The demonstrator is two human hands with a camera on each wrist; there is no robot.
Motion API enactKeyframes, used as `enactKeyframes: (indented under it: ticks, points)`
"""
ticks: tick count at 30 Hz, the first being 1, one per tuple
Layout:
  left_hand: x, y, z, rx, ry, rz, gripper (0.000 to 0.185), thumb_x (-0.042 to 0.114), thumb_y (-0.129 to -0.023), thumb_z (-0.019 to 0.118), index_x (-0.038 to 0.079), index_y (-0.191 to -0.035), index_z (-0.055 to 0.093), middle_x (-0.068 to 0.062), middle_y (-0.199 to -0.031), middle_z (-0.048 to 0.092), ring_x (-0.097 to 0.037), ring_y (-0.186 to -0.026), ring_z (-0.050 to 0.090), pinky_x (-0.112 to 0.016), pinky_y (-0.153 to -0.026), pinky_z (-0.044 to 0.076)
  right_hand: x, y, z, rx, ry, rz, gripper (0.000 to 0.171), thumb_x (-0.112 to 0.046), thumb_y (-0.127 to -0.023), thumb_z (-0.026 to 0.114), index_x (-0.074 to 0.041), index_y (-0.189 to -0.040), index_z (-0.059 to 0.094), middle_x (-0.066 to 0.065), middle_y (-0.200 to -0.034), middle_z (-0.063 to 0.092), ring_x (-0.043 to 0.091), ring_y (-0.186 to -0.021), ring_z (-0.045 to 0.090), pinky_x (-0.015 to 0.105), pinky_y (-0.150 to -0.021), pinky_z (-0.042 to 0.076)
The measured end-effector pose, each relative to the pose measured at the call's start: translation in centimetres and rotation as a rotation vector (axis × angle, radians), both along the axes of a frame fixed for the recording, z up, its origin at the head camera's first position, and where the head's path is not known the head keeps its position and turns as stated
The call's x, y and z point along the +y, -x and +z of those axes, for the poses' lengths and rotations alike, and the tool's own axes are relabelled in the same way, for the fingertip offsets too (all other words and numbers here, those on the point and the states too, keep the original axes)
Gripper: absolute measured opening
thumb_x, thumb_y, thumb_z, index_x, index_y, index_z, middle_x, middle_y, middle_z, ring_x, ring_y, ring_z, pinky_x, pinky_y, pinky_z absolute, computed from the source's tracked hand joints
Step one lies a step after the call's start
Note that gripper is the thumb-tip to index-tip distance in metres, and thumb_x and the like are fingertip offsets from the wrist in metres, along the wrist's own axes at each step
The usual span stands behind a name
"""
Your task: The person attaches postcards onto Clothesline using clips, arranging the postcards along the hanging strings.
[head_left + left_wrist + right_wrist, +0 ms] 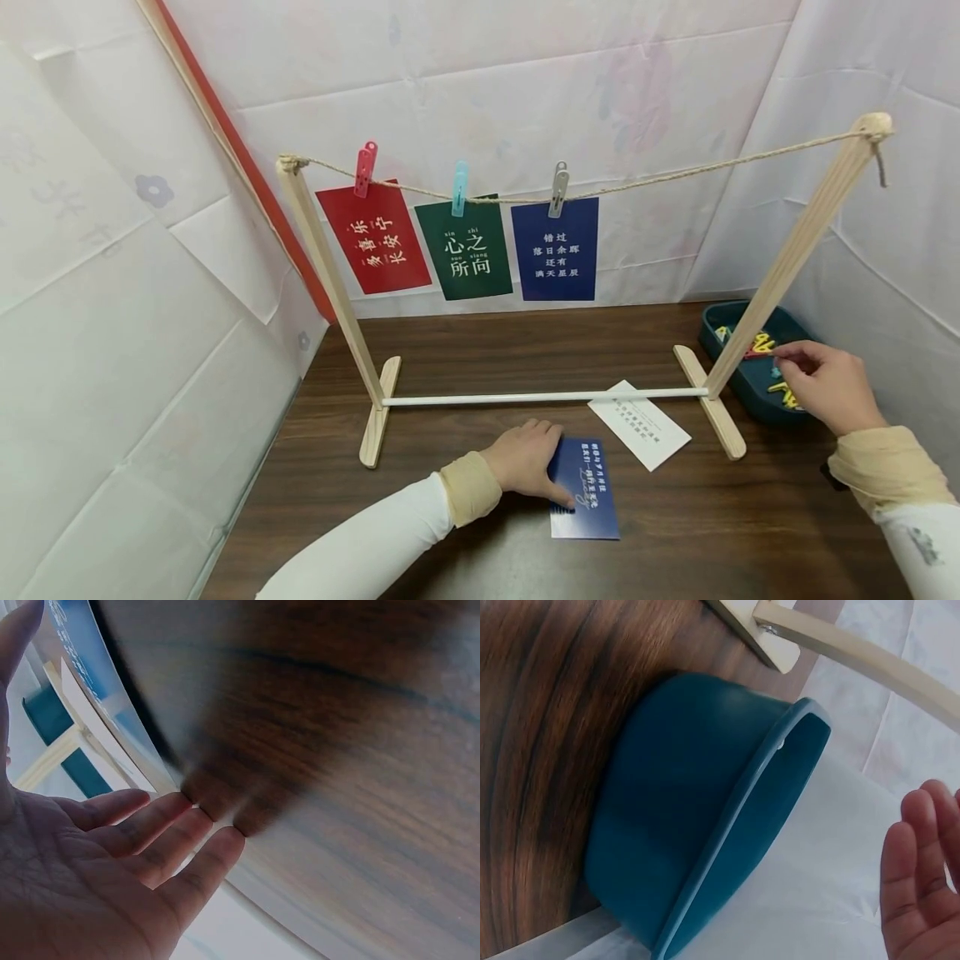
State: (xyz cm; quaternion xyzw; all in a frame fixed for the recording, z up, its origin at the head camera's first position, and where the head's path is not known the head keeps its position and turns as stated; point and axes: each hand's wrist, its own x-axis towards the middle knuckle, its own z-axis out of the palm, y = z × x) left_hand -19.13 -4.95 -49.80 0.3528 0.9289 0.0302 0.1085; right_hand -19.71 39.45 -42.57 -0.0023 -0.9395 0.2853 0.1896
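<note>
Blue card (587, 492) flat on the table (465, 350), long axis running away from the person, under the left hand (525, 458) with fingers straight; right hand (825, 383) at the teal tray (750, 392), apparently pinching a red clip (757, 354).

Three cards hang from the string, a red card (372, 237), a green card (463, 247) and a dark blue card (555, 249), held by three clips, one each (pink (365, 169), light blue (460, 188), grey (558, 189)). Two more cards lie on the surface, a blue card (592, 496) at six o'clock and a white card (639, 423) just beyond it toward one o'clock. One teal tray (723, 337) of several small clips sits at three o'clock.
</note>
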Motion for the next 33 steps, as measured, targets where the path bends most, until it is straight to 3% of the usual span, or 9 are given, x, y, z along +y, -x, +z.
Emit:
enactKeyframes:
  ticks: [10, 16, 19, 22, 28, 33]
  points:
    - [0.0, -0.5, 0.1, 0.063, 0.037, -0.008, 0.115, 0.081, -0.073, 0.085, 0.008, -0.155, 0.053, -0.005, -0.145, 0.065, -0.021, -0.134, 0.061, -0.036, -0.11, 0.055, 1.1, 1.1, 0.8, -0.084, -0.053, -0.001, 0.024, -0.009, -0.102, 0.064, 0.009, -0.112, 0.074, 0.029, -0.096, 0.075, -0.006, -0.069, 0.049, 0.021, -0.057, 0.042]
    - [0.0, -0.6, 0.2, 0.063, 0.038, 0.001, 0.11, 0.078, -0.073, 0.088, 0.008, -0.152, 0.055, -0.004, -0.142, 0.066, -0.021, -0.133, 0.061, -0.037, -0.108, 0.056, 1.7, 2.0, 1.1, -0.158, -0.108, 0.015, 0.027, -0.009, -0.101, 0.064, 0.012, -0.115, 0.072, 0.034, -0.101, 0.073, 0.034, -0.08, 0.067, 0.029, -0.061, 0.046]
    - [0.0, -0.6, 0.3, 0.057, 0.044, 0.002, 0.109, 0.076, -0.073, 0.089, 0.009, -0.151, 0.056, -0.004, -0.141, 0.066, -0.021, -0.132, 0.061, -0.037, -0.108, 0.056, 2.2, 2.6, 1.2, -0.21, -0.133, 0.034, 0.029, -0.009, -0.1, 0.066, 0.015, -0.116, 0.07, 0.035, -0.101, 0.072, 0.043, -0.084, 0.068, 0.031, -0.062, 0.047]
    - [0.0, -0.5, 0.3, 0.06, 0.053, 0.001, 0.107, 0.076, -0.073, 0.089, 0.009, -0.15, 0.056, -0.003, -0.141, 0.066, -0.02, -0.131, 0.061, -0.037, -0.107, 0.056, 2.7, 3.3, 1.1, -0.267, -0.147, 0.06, 0.031, -0.009, -0.099, 0.068, 0.017, -0.116, 0.069, 0.036, -0.1, 0.072, 0.042, -0.083, 0.068, 0.035, -0.061, 0.052]
    - [-0.1, -0.4, 0.4, 0.058, 0.066, -0.007, 0.104, 0.075, -0.075, 0.089, 0.01, -0.15, 0.057, -0.003, -0.144, 0.065, -0.02, -0.133, 0.061, -0.035, -0.108, 0.056, 3.8, 4.6, 0.6, -0.382, -0.211, 0.103, 0.038, -0.011, -0.096, 0.073, 0.019, -0.118, 0.067, 0.037, -0.102, 0.071, 0.046, -0.086, 0.069, 0.06, -0.074, 0.06]
    - [0.0, -0.2, 0.6, 0.064, 0.083, -0.014, 0.104, 0.074, -0.076, 0.089, 0.012, -0.152, 0.056, -0.002, -0.147, 0.065, -0.017, -0.135, 0.061, -0.033, -0.108, 0.056, 4.4, 5.9, 0.2, -0.474, -0.281, 0.131, 0.042, -0.013, -0.094, 0.075, 0.018, -0.121, 0.066, 0.034, -0.102, 0.071, 0.038, -0.082, 0.068, 0.057, -0.072, 0.06]
